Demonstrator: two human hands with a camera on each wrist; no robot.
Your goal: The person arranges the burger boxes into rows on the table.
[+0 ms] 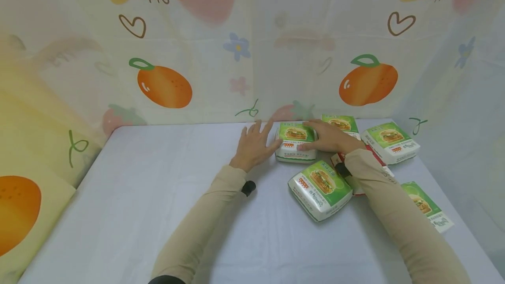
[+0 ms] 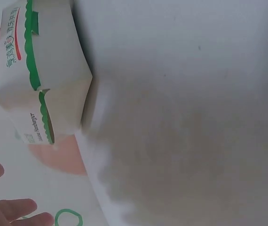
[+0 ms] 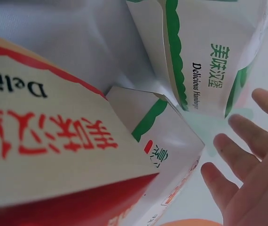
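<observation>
A green and white hamburger box [image 1: 296,133] stands near the back edge of the table, between the two hands. My left hand [image 1: 254,147] is at its left side with fingers spread, the thumb at the box's edge. From the right, my right hand [image 1: 333,138] reaches over the same box, thumb at its front and fingers toward its back. Straight, parted fingers [image 3: 247,141] show beside the boxes in the right wrist view. In the left wrist view the box [image 2: 44,61] shows its side, with a scalloped green edge.
Another green hamburger box [image 1: 321,189] sits in front, and one [image 1: 390,141] stands at the right. A further one [image 1: 340,122] is behind the right hand. Beneath the right forearm, a red box [image 3: 44,127] is partly hidden. A green-and-white piece [image 1: 424,203] lies by the right edge.
</observation>
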